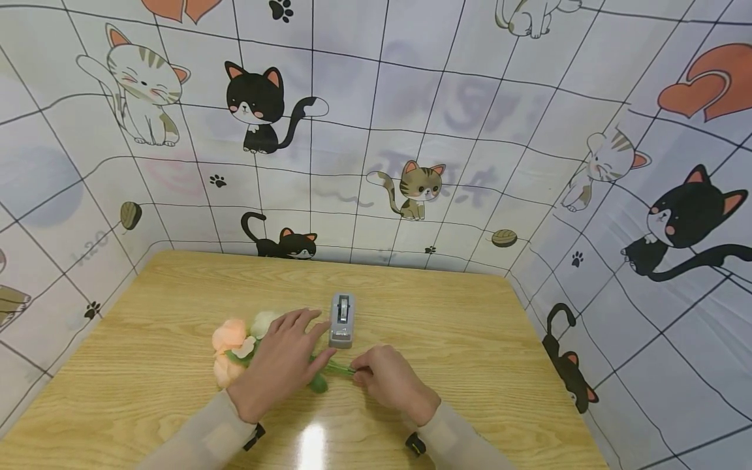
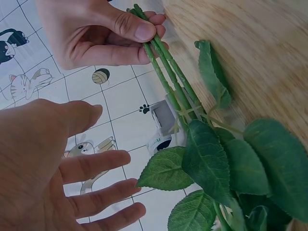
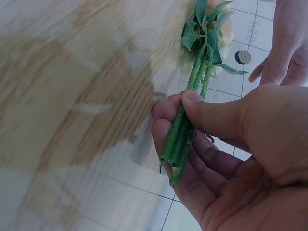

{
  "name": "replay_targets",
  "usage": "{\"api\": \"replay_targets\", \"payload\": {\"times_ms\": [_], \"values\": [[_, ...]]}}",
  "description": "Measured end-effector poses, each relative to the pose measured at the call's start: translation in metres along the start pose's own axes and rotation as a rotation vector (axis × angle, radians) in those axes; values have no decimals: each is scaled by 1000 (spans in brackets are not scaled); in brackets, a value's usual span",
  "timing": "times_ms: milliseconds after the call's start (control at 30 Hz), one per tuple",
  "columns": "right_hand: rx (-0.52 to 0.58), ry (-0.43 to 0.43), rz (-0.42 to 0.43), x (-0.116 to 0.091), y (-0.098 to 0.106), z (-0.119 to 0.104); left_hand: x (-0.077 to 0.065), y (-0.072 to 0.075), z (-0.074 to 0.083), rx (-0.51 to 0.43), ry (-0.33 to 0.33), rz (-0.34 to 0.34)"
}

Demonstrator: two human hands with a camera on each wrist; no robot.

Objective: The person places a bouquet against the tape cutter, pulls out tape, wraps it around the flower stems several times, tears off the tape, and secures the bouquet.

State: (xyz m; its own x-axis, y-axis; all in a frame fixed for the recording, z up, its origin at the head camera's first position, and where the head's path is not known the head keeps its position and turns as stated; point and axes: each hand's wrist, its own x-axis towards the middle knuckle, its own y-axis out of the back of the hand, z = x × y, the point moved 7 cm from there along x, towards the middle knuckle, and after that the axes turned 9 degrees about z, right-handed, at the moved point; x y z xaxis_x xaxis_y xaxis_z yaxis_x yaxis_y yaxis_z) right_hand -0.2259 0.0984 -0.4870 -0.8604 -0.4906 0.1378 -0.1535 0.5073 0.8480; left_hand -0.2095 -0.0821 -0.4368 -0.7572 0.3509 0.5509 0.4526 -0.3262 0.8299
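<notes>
Artificial flowers (image 1: 229, 335) with peach and white blooms lie on their side above the wooden table, blooms to the left. My right hand (image 1: 392, 378) pinches their green stems (image 3: 182, 137) between thumb and fingers, close to the cut ends. Over the blooms and leaves is my left hand (image 1: 284, 356), its fingers spread and holding nothing. The left wrist view shows those fingers apart from the green leaves (image 2: 207, 161). In the head view this hand hides part of the bouquet. A grey tape dispenser (image 1: 342, 336) stands just beyond the stems, between both hands.
The light wooden table (image 1: 458, 326) ends against a white cat-print cloth (image 1: 346, 117) at the back and sides. Dark straps (image 1: 416, 444) circle both wrists.
</notes>
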Motion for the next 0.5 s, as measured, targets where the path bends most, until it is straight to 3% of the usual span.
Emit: {"api": "replay_targets", "payload": {"times_ms": [233,500], "values": [[-137,48,0,-3,-4,-3,1,-1,3,-14,26,-2],[-170,74,17,-5,-7,0,3,-5,5,-13,46,-17]]}}
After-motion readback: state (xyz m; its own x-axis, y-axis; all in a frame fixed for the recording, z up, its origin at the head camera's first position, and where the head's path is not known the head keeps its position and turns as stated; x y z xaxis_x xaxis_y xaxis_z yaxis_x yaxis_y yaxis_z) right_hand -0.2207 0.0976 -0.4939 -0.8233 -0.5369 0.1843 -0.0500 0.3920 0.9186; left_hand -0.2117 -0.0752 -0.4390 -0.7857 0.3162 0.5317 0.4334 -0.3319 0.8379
